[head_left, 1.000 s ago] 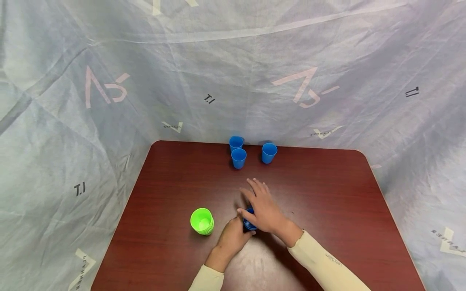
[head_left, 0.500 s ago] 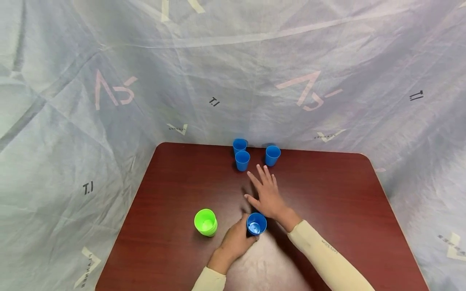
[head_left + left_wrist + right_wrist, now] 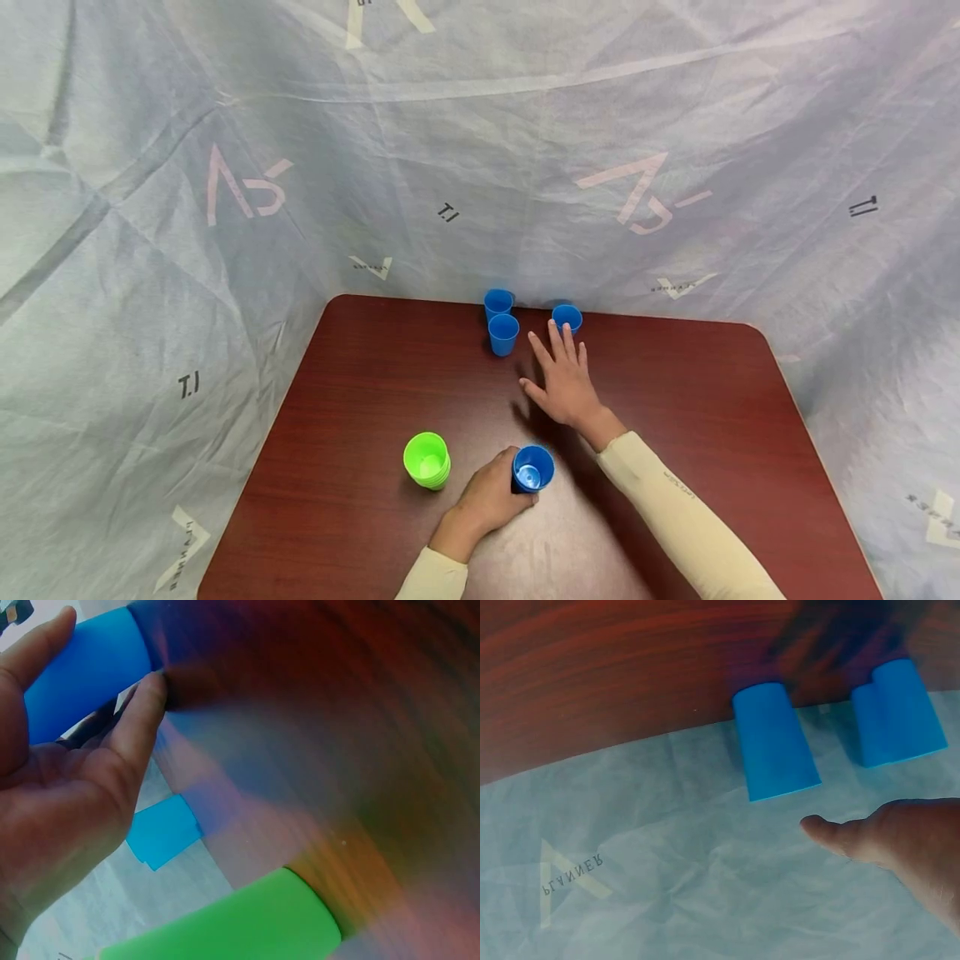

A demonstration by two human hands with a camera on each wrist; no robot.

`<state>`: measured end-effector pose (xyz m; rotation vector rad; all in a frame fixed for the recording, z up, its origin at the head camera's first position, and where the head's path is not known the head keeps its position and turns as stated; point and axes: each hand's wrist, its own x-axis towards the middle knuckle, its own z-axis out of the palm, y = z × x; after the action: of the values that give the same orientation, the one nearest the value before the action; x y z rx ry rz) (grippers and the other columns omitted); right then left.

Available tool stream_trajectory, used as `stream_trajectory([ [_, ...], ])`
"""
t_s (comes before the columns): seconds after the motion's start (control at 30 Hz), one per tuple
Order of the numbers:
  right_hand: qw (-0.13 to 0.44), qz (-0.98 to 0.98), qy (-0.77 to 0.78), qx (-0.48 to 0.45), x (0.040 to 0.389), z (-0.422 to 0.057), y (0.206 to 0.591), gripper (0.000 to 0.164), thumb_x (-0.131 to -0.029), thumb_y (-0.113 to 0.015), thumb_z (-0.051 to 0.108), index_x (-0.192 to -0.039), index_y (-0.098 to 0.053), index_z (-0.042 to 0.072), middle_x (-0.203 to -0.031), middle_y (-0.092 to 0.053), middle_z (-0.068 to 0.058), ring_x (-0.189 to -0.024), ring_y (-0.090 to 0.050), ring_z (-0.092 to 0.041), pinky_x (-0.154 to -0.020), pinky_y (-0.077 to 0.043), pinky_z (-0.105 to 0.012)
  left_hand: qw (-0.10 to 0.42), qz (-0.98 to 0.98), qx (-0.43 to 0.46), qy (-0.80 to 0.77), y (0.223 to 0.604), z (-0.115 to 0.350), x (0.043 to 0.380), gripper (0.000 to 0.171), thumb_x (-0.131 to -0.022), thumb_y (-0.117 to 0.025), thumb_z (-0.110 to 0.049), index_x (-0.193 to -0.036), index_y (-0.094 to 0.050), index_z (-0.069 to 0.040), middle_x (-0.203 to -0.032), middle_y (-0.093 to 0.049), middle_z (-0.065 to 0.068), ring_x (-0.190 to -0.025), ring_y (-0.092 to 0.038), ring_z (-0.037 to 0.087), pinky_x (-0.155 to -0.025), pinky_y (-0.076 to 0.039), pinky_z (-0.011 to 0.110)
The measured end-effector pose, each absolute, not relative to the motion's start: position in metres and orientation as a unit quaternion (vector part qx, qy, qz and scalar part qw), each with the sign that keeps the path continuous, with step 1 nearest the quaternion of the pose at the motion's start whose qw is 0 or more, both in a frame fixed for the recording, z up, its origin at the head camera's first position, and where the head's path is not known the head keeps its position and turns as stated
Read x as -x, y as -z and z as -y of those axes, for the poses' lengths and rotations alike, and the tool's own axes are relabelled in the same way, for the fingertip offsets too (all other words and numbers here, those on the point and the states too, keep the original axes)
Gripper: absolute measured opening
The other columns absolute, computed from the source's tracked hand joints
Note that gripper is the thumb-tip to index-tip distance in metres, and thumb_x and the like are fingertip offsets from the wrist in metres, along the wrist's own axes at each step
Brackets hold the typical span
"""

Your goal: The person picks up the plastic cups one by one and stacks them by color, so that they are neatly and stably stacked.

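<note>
My left hand (image 3: 491, 496) grips an upright blue cup (image 3: 533, 467) near the front middle of the table. In the left wrist view, thumb and fingers curl round that blue cup (image 3: 94, 667). My right hand (image 3: 566, 385) reaches out over the table with fingers spread and holds nothing. Its fingertips partly cover a single blue cup (image 3: 567, 316) at the back; whether they touch it I cannot tell from the head view. The right wrist view has a gap between the visible part of the hand (image 3: 907, 844) and this blue cup (image 3: 776, 742).
Two more blue cups (image 3: 503, 335) stand close together at the back edge, left of the single one. A stack of green cups (image 3: 427, 461) stands left of my left hand. Grey printed cloth (image 3: 450, 167) hangs behind the dark red table (image 3: 360, 383).
My right hand has moved away from the held blue cup, forward to the single cup at the back. The left hand keeps its grip, and the held cup's mouth is now uncovered.
</note>
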<state>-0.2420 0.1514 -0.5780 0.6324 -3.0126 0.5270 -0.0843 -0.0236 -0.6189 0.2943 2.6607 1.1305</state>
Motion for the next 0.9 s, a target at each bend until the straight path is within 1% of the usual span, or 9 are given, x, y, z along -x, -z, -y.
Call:
stream_trajectory([
  [0.2,-0.003,0.969,-0.162,-0.187,0.260,-0.156,0.576,0.086,-0.104,-0.061,0.051,-0.171,-0.016,0.021,-0.180,0.003,-0.016,-0.166,0.009,-0.043,-0.129,-0.006,-0.073,0.123,-0.908,-0.106,-0.386,0.620,0.026,0.083,0.067,-0.084,-0.089,-0.033,-0.139,-0.058,-0.011,-0.129,-0.071,0.006,-0.120,-0.070,0.024,-0.104,-0.056,0.045],
  [0.37,0.002,0.973,-0.149,-0.177,0.277,-0.162,0.576,0.086,-0.104,-0.060,0.050,-0.171,-0.016,0.019,-0.179,0.001,-0.020,-0.165,0.006,-0.046,-0.128,-0.008,-0.074,0.120,-0.907,-0.101,-0.391,0.622,0.025,0.084,0.066,-0.085,-0.088,-0.033,-0.139,-0.058,-0.012,-0.130,-0.071,0.005,-0.122,-0.069,0.024,-0.104,-0.056,0.047],
  [0.53,-0.010,0.975,-0.145,-0.165,0.291,-0.168,0.576,0.086,-0.105,-0.059,0.049,-0.171,-0.012,0.018,-0.179,0.005,-0.020,-0.165,0.007,-0.047,-0.128,-0.006,-0.074,0.122,-0.909,-0.093,-0.388,0.621,0.025,0.082,0.066,-0.087,-0.087,-0.036,-0.141,-0.057,-0.013,-0.132,-0.070,0.005,-0.123,-0.069,0.025,-0.104,-0.056,0.047],
  [0.63,-0.018,0.977,-0.143,-0.156,0.299,-0.172,0.578,0.086,-0.106,-0.058,0.048,-0.171,-0.011,0.018,-0.179,0.005,-0.020,-0.165,0.009,-0.047,-0.128,-0.008,-0.073,0.127,-0.910,-0.090,-0.386,0.621,0.025,0.081,0.066,-0.087,-0.086,-0.036,-0.141,-0.057,-0.013,-0.133,-0.070,0.005,-0.123,-0.070,0.026,-0.103,-0.056,0.048],
  [0.77,-0.022,0.977,-0.148,-0.150,0.307,-0.173,0.581,0.086,-0.106,-0.059,0.047,-0.171,-0.011,0.017,-0.178,0.004,-0.021,-0.165,0.008,-0.047,-0.128,-0.010,-0.073,0.127,-0.912,-0.087,-0.381,0.621,0.025,0.081,0.066,-0.087,-0.087,-0.038,-0.141,-0.057,-0.013,-0.133,-0.071,0.005,-0.122,-0.070,0.026,-0.103,-0.057,0.048],
  [0.9,-0.027,0.977,-0.152,-0.145,0.315,-0.173,0.586,0.085,-0.106,-0.059,0.044,-0.171,-0.012,0.017,-0.178,0.004,-0.022,-0.164,0.008,-0.048,-0.128,-0.008,-0.073,0.129,-0.911,-0.087,-0.383,0.622,0.025,0.082,0.066,-0.088,-0.086,-0.037,-0.142,-0.057,-0.014,-0.134,-0.071,0.004,-0.123,-0.069,0.025,-0.103,-0.056,0.048],
])
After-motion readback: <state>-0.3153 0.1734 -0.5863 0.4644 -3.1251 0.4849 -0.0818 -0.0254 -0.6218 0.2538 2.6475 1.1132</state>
